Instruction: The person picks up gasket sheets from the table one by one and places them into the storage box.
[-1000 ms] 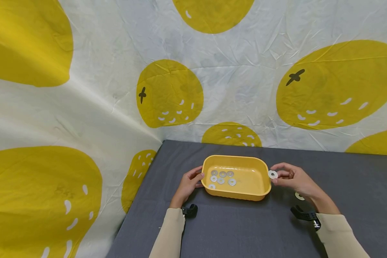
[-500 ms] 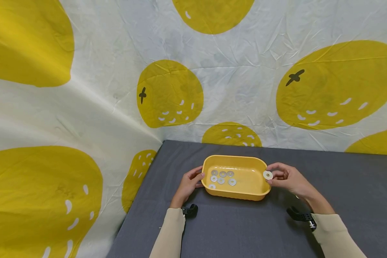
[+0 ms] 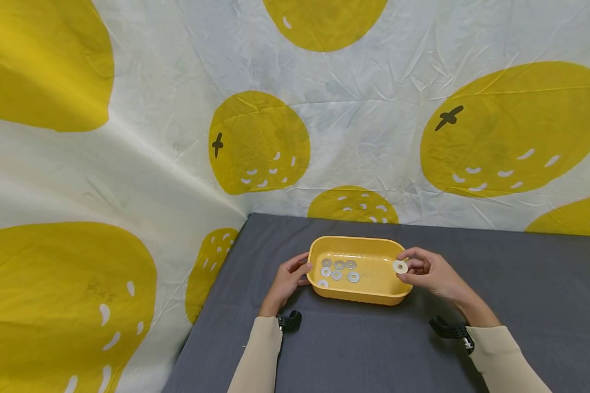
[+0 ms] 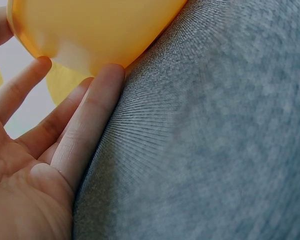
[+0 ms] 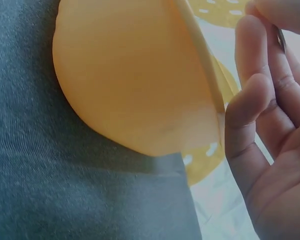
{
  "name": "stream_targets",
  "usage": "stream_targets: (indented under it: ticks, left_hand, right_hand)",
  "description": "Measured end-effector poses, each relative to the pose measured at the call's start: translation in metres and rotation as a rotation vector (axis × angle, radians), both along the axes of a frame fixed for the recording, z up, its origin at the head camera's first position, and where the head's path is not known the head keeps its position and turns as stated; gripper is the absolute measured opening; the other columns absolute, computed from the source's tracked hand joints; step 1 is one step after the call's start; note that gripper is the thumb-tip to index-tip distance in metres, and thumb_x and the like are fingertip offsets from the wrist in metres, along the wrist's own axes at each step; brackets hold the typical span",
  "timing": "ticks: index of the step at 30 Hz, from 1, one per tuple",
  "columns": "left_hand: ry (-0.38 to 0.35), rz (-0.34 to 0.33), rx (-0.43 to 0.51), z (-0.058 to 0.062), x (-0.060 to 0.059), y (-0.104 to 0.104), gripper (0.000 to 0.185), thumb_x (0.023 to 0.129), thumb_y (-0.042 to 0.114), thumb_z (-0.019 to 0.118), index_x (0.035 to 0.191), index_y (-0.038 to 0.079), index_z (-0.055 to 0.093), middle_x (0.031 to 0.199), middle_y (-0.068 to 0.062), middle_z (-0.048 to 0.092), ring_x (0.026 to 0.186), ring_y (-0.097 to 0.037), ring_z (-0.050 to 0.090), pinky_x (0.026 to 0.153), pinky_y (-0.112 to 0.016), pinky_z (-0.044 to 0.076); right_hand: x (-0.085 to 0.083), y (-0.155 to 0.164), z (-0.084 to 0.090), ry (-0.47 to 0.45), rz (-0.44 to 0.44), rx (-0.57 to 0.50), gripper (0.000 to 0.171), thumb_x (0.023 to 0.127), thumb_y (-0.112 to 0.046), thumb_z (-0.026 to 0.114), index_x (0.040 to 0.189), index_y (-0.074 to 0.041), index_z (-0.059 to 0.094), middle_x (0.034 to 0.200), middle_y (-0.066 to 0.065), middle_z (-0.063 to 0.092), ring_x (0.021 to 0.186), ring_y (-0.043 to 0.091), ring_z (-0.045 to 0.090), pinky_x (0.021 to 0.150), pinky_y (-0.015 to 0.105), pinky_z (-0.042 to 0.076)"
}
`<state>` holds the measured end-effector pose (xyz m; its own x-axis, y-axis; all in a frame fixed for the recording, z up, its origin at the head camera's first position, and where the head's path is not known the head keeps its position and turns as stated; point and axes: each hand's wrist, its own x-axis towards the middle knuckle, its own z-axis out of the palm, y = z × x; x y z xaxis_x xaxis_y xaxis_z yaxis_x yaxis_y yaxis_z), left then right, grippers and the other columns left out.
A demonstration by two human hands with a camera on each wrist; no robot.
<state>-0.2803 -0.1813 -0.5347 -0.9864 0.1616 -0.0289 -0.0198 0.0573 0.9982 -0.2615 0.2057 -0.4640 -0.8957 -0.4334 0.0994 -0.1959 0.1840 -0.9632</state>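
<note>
A yellow plastic tray with rounded corners stands on the dark cloth. Several flat metal washers lie inside it, toward its left half. At the left end, my left hand grips the tray, thumb on the rim and fingers against the outer wall, as the left wrist view shows too. My right hand pinches another washer between thumb and fingers, over the tray's right end. In the right wrist view that washer shows edge-on at the fingertips, above the rim.
A dark grey cloth covers the table. Behind and to the left hangs a white sheet printed with yellow fruit. Dark straps sit on both wrists, below beige sleeves.
My right hand has moved left with its washer, from outside the tray's right rim to over the inside. A washer on the cloth is now hidden behind the right arm. The left hand stays put.
</note>
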Motion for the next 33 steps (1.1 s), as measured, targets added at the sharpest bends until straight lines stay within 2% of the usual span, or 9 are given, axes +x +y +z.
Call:
stream_targets:
  ticks: [9,18,24,33]
  left_hand:
    - [0.002,0.003,-0.001,0.000,0.001,0.000,0.050,0.100,0.034,0.068,0.147,0.019,0.057,0.135,-0.018,0.064,0.112,-0.028,0.070,0.087,-0.036,0.064]
    - [0.010,-0.007,-0.006,-0.001,0.001,0.001,0.051,0.100,0.035,0.068,0.148,0.020,0.057,0.134,-0.018,0.064,0.111,-0.025,0.070,0.088,-0.037,0.064]
    - [0.005,0.000,-0.011,0.000,0.001,0.000,0.049,0.100,0.034,0.068,0.147,0.021,0.058,0.133,-0.018,0.064,0.111,-0.027,0.070,0.088,-0.037,0.064]
    - [0.007,-0.002,-0.009,0.000,0.000,0.000,0.048,0.101,0.033,0.067,0.147,0.022,0.058,0.134,-0.018,0.064,0.114,-0.030,0.069,0.089,-0.038,0.063]
  right_hand:
    - [0.004,-0.013,0.003,0.057,-0.019,0.035,0.037,0.092,-0.004,0.075,0.122,0.008,0.058,0.088,-0.007,0.073,0.076,0.006,0.066,0.066,0.023,0.057]
    - [0.007,-0.026,0.005,0.117,-0.039,0.099,0.036,0.092,-0.011,0.078,0.120,0.003,0.061,0.087,0.002,0.069,0.075,0.011,0.063,0.061,0.025,0.053]
    - [0.003,-0.037,0.008,0.168,-0.046,0.156,0.033,0.091,-0.017,0.079,0.118,-0.003,0.065,0.089,0.007,0.066,0.077,0.011,0.063,0.061,0.025,0.051]
    - [-0.008,-0.056,0.007,0.218,-0.001,0.155,0.034,0.089,-0.014,0.081,0.118,-0.002,0.067,0.099,0.013,0.063,0.078,0.012,0.062,0.065,0.024,0.053]
